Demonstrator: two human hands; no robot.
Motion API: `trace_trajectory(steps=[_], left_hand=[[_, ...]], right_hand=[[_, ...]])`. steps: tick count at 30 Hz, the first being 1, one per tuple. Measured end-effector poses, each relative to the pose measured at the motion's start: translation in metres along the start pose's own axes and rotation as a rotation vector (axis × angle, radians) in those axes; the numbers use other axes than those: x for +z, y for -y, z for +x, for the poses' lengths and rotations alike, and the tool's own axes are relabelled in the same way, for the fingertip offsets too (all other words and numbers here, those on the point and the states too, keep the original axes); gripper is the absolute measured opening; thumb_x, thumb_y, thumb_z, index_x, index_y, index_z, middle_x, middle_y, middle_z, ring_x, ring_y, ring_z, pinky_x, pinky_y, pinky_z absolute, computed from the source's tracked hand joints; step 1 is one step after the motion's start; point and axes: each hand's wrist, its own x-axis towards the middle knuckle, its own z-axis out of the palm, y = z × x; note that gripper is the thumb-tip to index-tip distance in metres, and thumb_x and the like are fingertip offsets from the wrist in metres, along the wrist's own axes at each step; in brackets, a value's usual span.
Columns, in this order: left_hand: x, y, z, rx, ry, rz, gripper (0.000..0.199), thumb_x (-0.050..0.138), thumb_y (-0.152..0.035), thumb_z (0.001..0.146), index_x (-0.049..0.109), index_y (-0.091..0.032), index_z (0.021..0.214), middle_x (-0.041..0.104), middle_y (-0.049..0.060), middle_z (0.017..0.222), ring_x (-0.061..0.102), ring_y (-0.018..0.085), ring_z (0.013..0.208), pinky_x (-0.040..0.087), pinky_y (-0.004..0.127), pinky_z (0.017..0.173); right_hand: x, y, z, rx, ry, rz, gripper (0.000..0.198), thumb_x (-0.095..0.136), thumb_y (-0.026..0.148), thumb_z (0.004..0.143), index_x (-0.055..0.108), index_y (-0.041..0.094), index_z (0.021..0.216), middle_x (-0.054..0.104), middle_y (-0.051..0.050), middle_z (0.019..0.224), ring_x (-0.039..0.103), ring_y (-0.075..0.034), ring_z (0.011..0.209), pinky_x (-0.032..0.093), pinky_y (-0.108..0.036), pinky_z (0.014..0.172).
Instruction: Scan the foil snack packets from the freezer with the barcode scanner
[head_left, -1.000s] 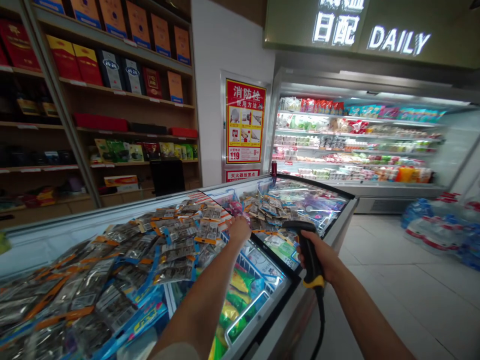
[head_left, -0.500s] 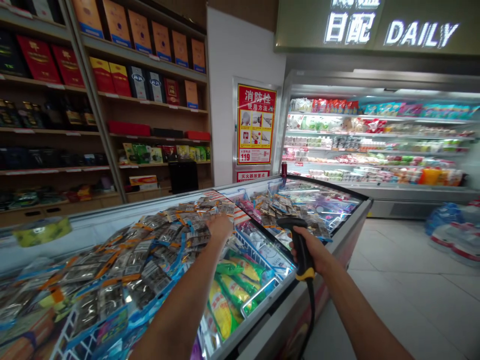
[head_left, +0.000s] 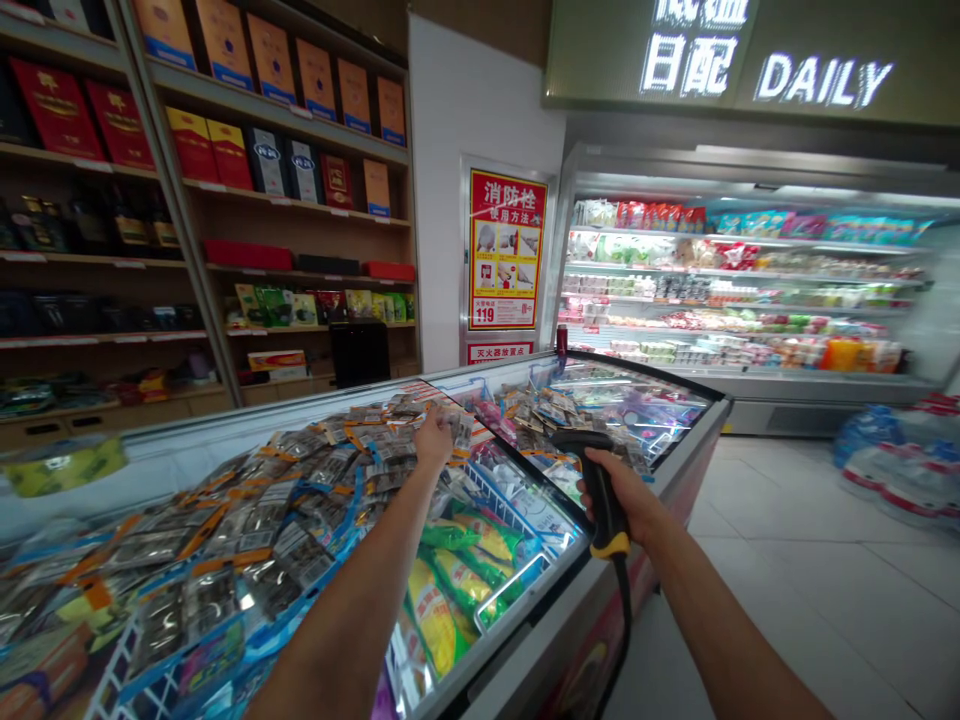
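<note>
My left hand is closed on a small plastic packet, lifted just above the far right end of a heap of similar packets with orange and blue edges. The heap lies over the freezer's top. In my right hand is a black barcode scanner with a yellow band at its grip's base, fingers wrapped round the handle. Its head points left, over the freezer's edge, and its cable hangs down. Green and yellow bags lie in a white wire basket below my left forearm.
The chest freezer's right rim runs beside my right hand. More packets lie on the far glass lid, with a red can beyond. Shelves of boxes stand left; wrapped water bottles sit on the floor right.
My left hand has risen slightly off the heap, and a packet now shows in its fingers. The right hand still holds the scanner in nearly the same place. The view has shifted slightly.
</note>
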Motion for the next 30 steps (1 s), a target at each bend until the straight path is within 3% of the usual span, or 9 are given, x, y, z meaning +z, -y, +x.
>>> trace_trajectory(steps=[4, 8, 17, 24, 30], left_hand=[[0.029, 0.003, -0.002, -0.07, 0.022, -0.354, 0.048, 0.044, -0.008, 0.071, 0.047, -0.021, 0.116, 0.063, 0.004, 0.089, 0.059, 0.014, 0.073, 0.044, 0.023, 0.065], [0.053, 0.006, -0.01, -0.091, 0.071, -0.473, 0.046, 0.044, -0.006, 0.068, 0.052, -0.02, 0.111, 0.063, 0.004, 0.092, 0.06, 0.014, 0.069, 0.047, 0.024, 0.06], [0.075, 0.001, -0.013, -0.035, 0.03, -0.556, 0.043, 0.046, 0.002, 0.061, 0.062, -0.018, 0.097, 0.064, 0.003, 0.097, 0.056, 0.018, 0.096, 0.042, 0.03, 0.087], [0.081, 0.0, -0.008, 0.002, 0.07, -0.523, 0.042, 0.044, 0.002, 0.066, 0.06, -0.017, 0.1, 0.062, 0.004, 0.103, 0.055, 0.017, 0.098, 0.042, 0.031, 0.088], [0.089, -0.016, -0.008, 0.011, 0.08, -0.499, 0.041, 0.042, -0.001, 0.07, 0.056, -0.015, 0.106, 0.061, 0.004, 0.105, 0.055, 0.014, 0.097, 0.041, 0.028, 0.087]], right_hand=[[0.004, 0.001, -0.003, 0.012, 0.041, -0.01, 0.021, 0.046, 0.036, 0.075, 0.049, 0.017, 0.07, 0.05, 0.003, 0.044, 0.045, -0.009, 0.033, 0.037, -0.02, 0.031], [0.002, 0.0, -0.007, 0.032, 0.111, 0.002, 0.021, 0.046, 0.037, 0.076, 0.049, 0.016, 0.071, 0.05, 0.002, 0.045, 0.046, -0.009, 0.034, 0.036, -0.02, 0.032], [0.0, 0.002, -0.006, 0.051, 0.181, 0.021, 0.022, 0.045, 0.037, 0.076, 0.049, 0.016, 0.071, 0.051, 0.002, 0.046, 0.046, -0.009, 0.034, 0.037, -0.02, 0.031], [0.003, 0.001, 0.0, 0.049, 0.142, 0.005, 0.022, 0.045, 0.037, 0.076, 0.05, 0.016, 0.071, 0.051, 0.002, 0.046, 0.046, -0.009, 0.034, 0.038, -0.02, 0.031], [-0.014, 0.008, 0.009, -0.02, 0.015, 0.031, 0.022, 0.046, 0.037, 0.076, 0.05, 0.016, 0.07, 0.051, 0.002, 0.046, 0.046, -0.009, 0.034, 0.039, -0.021, 0.031]])
